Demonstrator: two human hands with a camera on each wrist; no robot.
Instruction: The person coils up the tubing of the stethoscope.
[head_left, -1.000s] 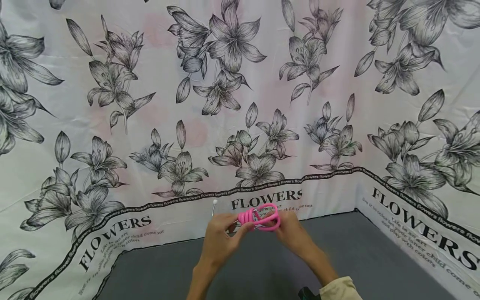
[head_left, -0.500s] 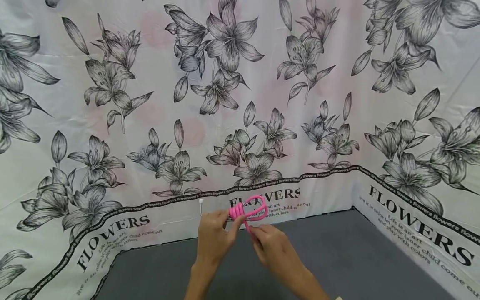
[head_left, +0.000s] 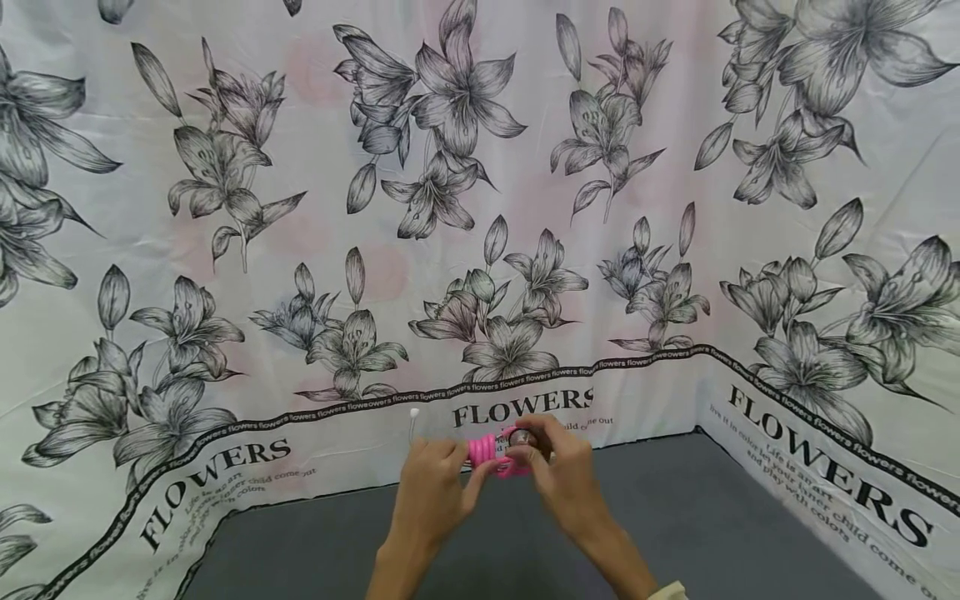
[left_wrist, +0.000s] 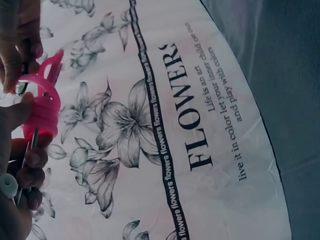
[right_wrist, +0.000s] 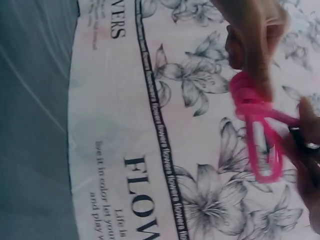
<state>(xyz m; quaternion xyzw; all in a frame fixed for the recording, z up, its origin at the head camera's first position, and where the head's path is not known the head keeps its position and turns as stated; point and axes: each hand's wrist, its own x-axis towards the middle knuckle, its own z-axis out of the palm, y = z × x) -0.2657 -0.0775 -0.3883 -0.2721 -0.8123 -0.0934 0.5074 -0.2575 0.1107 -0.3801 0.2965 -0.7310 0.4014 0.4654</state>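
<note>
A pink stethoscope is held up in front of me, its tubing wound into a tight coil with loops sticking out to the right. My left hand grips the coil at its left end, thumb along the near side. From behind that hand rises a thin metal ear tube with a white ear tip; another white ear tip shows by the fingers in the left wrist view. My right hand pinches the round, dark-faced chest piece beside the loops. In the right wrist view, tubing runs from the coil to those fingers.
A grey tabletop lies below both hands. White cloth printed with black flowers and "FLOWERS" lettering hangs behind it and along the sides. A pale sleeve cuff is at the right forearm.
My right hand moved from the loops down below the coil, then back up, and now holds the chest piece at the loops. My left hand keeps its grip on the coil.
</note>
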